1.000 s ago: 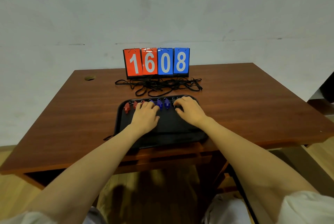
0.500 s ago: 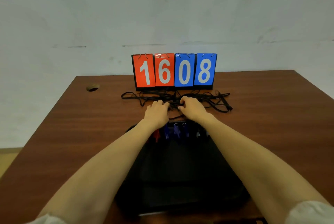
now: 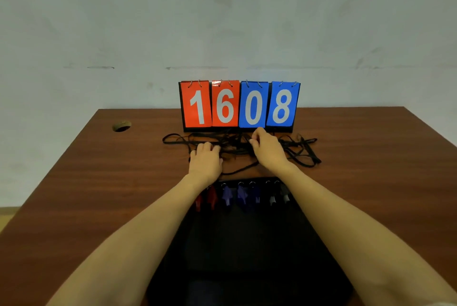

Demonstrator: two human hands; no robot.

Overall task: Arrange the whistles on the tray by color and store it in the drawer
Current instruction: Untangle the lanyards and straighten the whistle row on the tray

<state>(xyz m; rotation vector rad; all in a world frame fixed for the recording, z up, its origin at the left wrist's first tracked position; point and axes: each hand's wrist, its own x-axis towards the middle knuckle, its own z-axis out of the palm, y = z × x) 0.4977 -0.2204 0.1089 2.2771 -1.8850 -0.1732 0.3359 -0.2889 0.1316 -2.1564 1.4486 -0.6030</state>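
Nearest the camera, a black tray (image 3: 247, 244) is seen at the front ctr of the brown worktop (image 3: 99, 194). Its near part is bare and dark, and both forearms are stretched fwd over its sides. Along the tray's far edge the whistles are lined up in a row, grouped by colour. The red whistles (image 3: 209, 198) are at the left, partly hidden by the left forearm. The blue whistles (image 3: 241, 195) are in the middle and the dark whistles (image 3: 279, 197) at the right. Metal rings are seen at their far ends, pointing away from the camera.

Just beyond the tray, the hands are held apart, side by side, on a tangle of black cords (image 3: 304, 155) spread over the worktop. The left hand (image 3: 206, 160) is laid palm-down w/ fingertips on the cords. Whether anything is gripped can't be told, as the fingers are seen from behind only. The right hand (image 3: 268, 151) is raised a bit higher, w/ thumb and fingers curled and a strand pinched btwn them.

Behind the cords, a flip scoreboard (image 3: 238, 105) is stood upright near the worktop's far edge. "16" is shown on red cards, "08" on blue. A round hole (image 3: 121, 125) is seen in the worktop at far left. A pale, scuffed wall (image 3: 222, 21) fills the background.
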